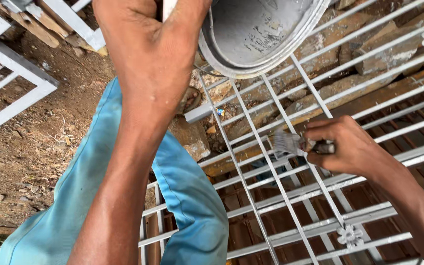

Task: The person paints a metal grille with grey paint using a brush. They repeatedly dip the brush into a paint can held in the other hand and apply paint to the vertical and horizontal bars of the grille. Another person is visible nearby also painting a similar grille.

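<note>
From the head cam I see my right hand (352, 147) clenched round the handle of a paintbrush (295, 144). Thumb on top, fingers curled under, handle mostly buried in the grip. The bristle end sticks out to the left of the fingertips, grey w/ paint, and lies against a thin bar of the metal grille (271, 167), about mid-frame.

Left hand (148, 44) is up at top centre, back of hand toward cam. Fingers wrap something at the top edge beside the paint bucket (251, 39), prob. its handle or rim, but I can't tell exactly which; the grip itself is hidden behind the knuckles. So closed on sth, what precisely is unclear.

Bucket: round, tilted so I look into it. Inside walls coated in grey paint, streaked and scraped. It sits just above the upper part of the grille, to the right of the left hand.

Grille is light grey, long thin bars crossing, w/ small flower-shaped ornaments (349, 235) low right and top right. Under it: rusty-brown bars and rough stone.

My knee in light blue trousers (187, 196) overlaps the grille's left edge. Bare dirt (40, 142) on the left, and another grey-painted frame (20, 73) at upper left.
</note>
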